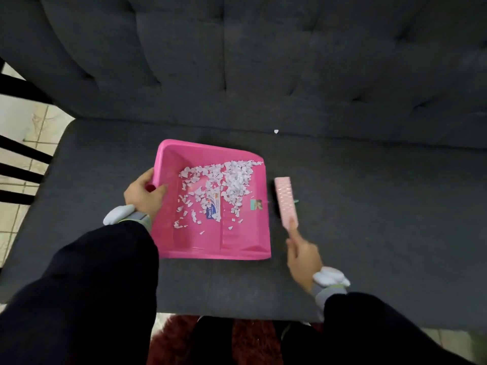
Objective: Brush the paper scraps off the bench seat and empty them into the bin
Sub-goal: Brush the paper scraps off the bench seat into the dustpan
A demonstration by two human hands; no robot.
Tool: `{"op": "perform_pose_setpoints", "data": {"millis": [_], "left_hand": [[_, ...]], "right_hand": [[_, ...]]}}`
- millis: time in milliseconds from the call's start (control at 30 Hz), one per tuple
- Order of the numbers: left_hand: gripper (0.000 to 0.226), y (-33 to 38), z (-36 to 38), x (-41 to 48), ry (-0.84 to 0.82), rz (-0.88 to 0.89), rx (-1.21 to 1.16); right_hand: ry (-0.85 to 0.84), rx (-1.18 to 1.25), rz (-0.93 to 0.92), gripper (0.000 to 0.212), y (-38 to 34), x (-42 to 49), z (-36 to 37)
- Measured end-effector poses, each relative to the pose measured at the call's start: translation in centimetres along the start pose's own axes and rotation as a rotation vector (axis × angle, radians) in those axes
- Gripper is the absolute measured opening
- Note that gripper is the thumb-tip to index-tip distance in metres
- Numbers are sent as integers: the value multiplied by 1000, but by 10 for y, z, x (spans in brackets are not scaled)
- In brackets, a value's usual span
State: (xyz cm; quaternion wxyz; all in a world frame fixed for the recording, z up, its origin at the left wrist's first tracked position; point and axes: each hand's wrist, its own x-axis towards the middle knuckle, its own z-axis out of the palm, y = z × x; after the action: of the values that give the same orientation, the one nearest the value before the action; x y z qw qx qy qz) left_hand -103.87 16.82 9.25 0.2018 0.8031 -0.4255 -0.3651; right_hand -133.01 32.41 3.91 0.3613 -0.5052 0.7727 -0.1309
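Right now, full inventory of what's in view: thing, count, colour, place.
dustpan: one, pink, on the bench seat, centre
paper scraps: many, white, inside the dustpan
stray scrap: one, white, on the seat near the backrest
label: one, blue and white, on the dustpan floor
brush: one, pink, on the seat right of the dustpan
bench seat: one, dark grey, across the middle
backrest: one, dark grey, tufted, behind the seat
bars: several, black, far left
floor: pale tiles, left
rug: one, dark red, bottom centre
sleeves: two, black, bottom
left hand: grips the dustpan's handle end
right hand: holds the brush handle
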Motion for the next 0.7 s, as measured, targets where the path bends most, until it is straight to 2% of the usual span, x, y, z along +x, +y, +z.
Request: {"op": "perform_pose_setpoints", "data": {"millis": [100, 233, 400, 533, 633, 700], "left_hand": [[49, 3, 0, -2, 4, 10, 5], [50, 3, -1, 0, 4, -23, 13], [50, 8, 0, 11, 7, -59, 3], [50, 18, -2, 32, 31, -80, -11], [51, 26, -7, 54, 69, -103, -15], [51, 32, -10, 68, 88, -113, -15]], "right_hand": [[-167, 163, -101, 59, -15, -10, 1], [15, 222, -20, 52, -12, 4, -24], [18, 50, 69, 51, 7, 45, -61], [-66, -157, 8, 52, -3, 97, -85], [-52, -344, -24, 50, -18, 142, -97], [-31, -421, 55, 48, -25, 168, -100]]}}
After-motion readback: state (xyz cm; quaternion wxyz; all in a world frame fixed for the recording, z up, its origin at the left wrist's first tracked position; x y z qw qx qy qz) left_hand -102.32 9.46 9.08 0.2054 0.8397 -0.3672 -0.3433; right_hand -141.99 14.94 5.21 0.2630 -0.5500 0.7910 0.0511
